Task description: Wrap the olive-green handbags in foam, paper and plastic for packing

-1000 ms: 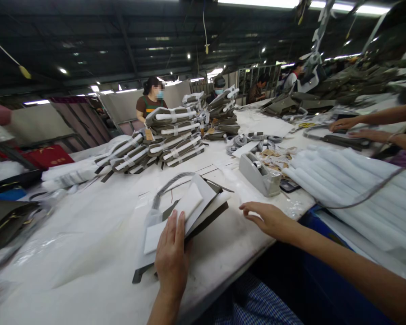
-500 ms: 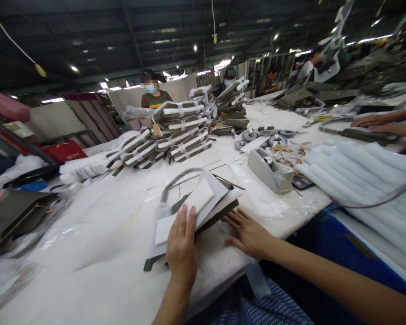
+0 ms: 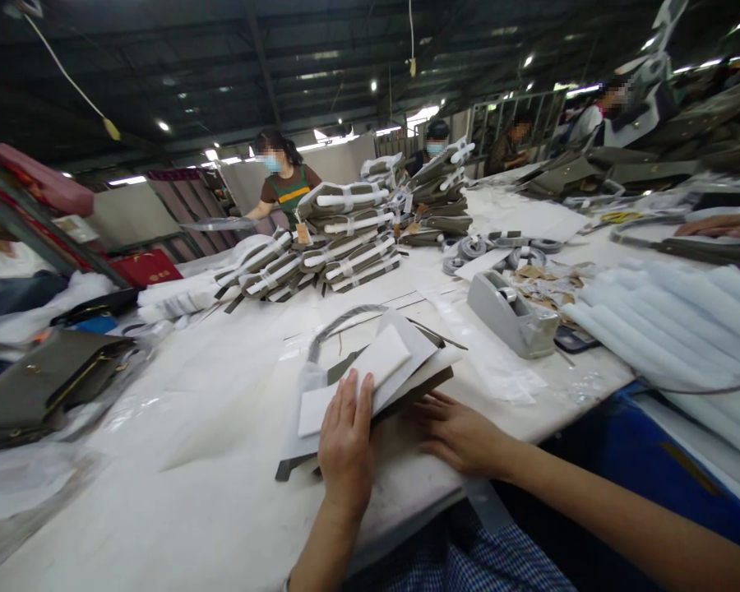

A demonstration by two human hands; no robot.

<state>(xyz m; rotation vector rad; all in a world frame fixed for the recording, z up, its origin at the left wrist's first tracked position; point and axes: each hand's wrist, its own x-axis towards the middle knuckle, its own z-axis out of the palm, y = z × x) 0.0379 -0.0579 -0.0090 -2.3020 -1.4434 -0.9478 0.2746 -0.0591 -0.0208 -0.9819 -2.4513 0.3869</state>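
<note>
On the table in front of me lies a flat olive-grey handbag (image 3: 428, 385), with a wrapped handle (image 3: 345, 316) arching away at its far side. White padding sheets (image 3: 376, 362) rest over it at a slant. My left hand (image 3: 347, 440) grips the near edge, its fingers laid over the padding and its thumb side against the bag. To the right, my right hand (image 3: 462, 433) has its fingers stretched out, palm down, with the fingertips at the bag's right edge and partly hidden beneath it.
Stacked, padded bags (image 3: 345, 234) stand across the table. A grey tape dispenser (image 3: 509, 316) and white foam rolls (image 3: 678, 316) are to the right. Another olive bag (image 3: 43, 382) lies at left. A co-worker (image 3: 289, 185) stands behind the stack; another person's hand (image 3: 728, 226) is far right.
My right hand's fingertips have slid in under the bag's right edge. The view has shifted slightly left. The co-worker behind the stack has stretched an arm to the left.
</note>
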